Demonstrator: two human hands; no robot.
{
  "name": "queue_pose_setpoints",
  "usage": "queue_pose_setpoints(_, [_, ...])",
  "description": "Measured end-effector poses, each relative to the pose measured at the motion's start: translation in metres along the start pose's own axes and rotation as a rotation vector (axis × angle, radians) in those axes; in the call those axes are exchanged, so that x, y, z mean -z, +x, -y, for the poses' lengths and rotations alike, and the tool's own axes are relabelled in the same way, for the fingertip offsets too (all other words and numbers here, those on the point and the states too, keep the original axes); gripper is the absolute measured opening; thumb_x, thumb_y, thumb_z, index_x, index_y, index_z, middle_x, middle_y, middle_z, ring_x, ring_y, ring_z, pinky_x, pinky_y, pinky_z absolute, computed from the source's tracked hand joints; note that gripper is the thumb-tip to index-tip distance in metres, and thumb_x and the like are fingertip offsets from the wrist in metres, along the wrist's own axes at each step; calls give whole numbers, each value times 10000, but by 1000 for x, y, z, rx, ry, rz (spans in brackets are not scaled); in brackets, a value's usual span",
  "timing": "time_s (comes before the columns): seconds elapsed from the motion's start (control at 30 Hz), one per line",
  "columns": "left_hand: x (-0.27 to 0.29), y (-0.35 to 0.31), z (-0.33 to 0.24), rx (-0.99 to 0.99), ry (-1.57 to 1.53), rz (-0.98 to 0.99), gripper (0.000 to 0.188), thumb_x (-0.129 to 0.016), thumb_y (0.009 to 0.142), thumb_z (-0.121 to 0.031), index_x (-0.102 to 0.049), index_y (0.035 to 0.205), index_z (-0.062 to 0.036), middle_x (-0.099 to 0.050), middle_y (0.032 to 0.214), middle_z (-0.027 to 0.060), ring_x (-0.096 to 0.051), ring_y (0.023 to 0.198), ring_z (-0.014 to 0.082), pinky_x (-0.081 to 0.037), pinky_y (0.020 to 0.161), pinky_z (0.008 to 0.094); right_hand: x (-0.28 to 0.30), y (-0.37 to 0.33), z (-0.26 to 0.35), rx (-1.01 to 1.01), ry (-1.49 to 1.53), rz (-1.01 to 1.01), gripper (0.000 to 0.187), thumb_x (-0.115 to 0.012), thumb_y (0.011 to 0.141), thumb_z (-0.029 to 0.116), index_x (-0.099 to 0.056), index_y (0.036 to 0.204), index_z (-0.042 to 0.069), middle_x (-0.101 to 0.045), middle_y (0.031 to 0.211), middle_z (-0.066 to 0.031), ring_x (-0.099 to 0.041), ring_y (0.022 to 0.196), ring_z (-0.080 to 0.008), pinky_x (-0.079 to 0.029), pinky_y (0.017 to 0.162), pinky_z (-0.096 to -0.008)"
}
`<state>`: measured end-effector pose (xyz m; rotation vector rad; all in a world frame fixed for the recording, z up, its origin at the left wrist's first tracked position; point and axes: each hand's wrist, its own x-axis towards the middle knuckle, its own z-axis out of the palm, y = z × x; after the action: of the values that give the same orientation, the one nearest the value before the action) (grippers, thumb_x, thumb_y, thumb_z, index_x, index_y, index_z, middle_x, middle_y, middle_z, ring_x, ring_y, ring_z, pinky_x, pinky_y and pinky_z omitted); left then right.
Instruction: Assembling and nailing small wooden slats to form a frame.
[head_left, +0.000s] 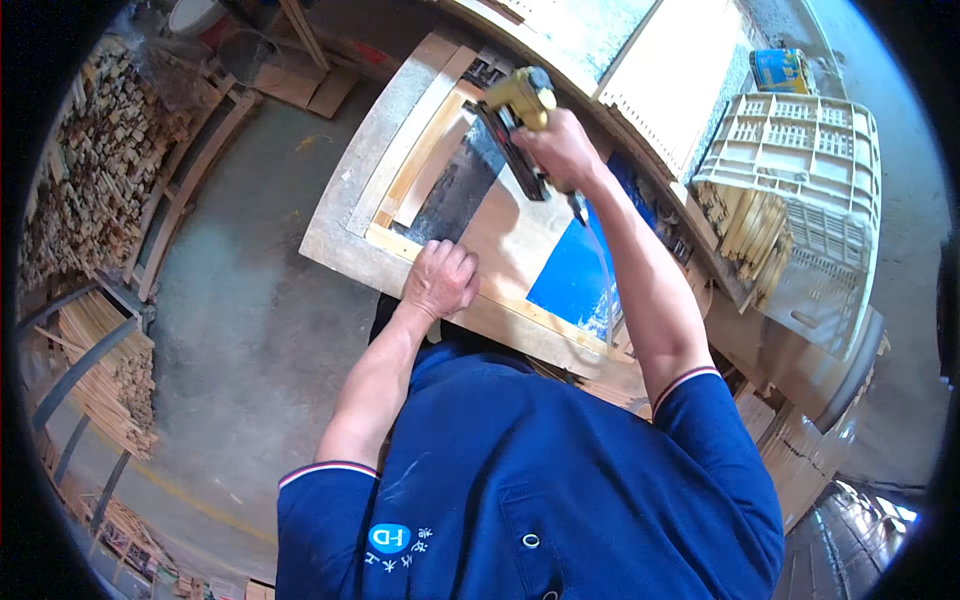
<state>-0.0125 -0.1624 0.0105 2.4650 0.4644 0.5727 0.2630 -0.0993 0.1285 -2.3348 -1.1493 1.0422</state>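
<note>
My right hand (pixel 560 148) is wrapped round the grip of a yellow and black nail gun (pixel 522 105), held over the far part of a workbench jig (pixel 345 205). Its nose points toward the far left corner of a frame of pale wooden strips (pixel 400 180) lying in the jig. A thin air hose (pixel 603 270) trails from the tool's handle. At the near side of the frame my left hand (pixel 441 279) is closed, with fingers curled down over the near wooden strip (pixel 535 318). Its fingertips are hidden. A brown panel (pixel 510 225) and a blue surface (pixel 575 275) show inside the frame.
On the right, a white plastic crate (pixel 790 190) holds bundled wood strips (pixel 748 228), with a blue and yellow can (pixel 780 70) beyond it. A long pale board (pixel 675 80) lies at the back. Stacked wood pieces (pixel 95 160) and a rack of strips (pixel 105 360) stand left of the concrete floor (pixel 255 330).
</note>
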Motion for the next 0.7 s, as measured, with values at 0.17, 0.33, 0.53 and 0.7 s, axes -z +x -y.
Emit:
queue_pose_setpoints(0.17, [2,1,0,44,-22,53,126,-689,732,-195,-624,791,-105,-581,798,75,-578,797,253,-447,747,386,-7,53,16,32,-30,26,305,-729,856,216,-645,701,-34,-596,556,-51,-581,483,-147,-455,478,-334])
queue_pose_setpoints(0.33, [2,-1,2,46,-32,59,130,-693,732,-210,-622,774,-109,-582,794,73,-582,795,246,-447,741,386,1,53,33,-131,-145,111,375,-757,787,243,-689,881,-113,-702,770,-229,-704,728,-303,-544,705,-435])
queue_pose_setpoints(0.53, [5,-2,2,66,-40,105,137,-695,747,-226,-637,781,-107,-598,810,74,-589,821,239,-445,750,384,-5,43,30,-10,-212,-13,286,-702,784,215,-672,757,-67,-632,610,-119,-634,582,-208,-508,591,-395])
queue_pose_setpoints(0.7, [2,-2,3,43,-80,60,124,-694,747,-223,-657,782,-109,-609,822,68,-595,856,242,-440,764,385,-5,38,31,-71,-89,64,347,-742,793,232,-704,940,-79,-711,824,-278,-735,808,-338,-550,738,-442])
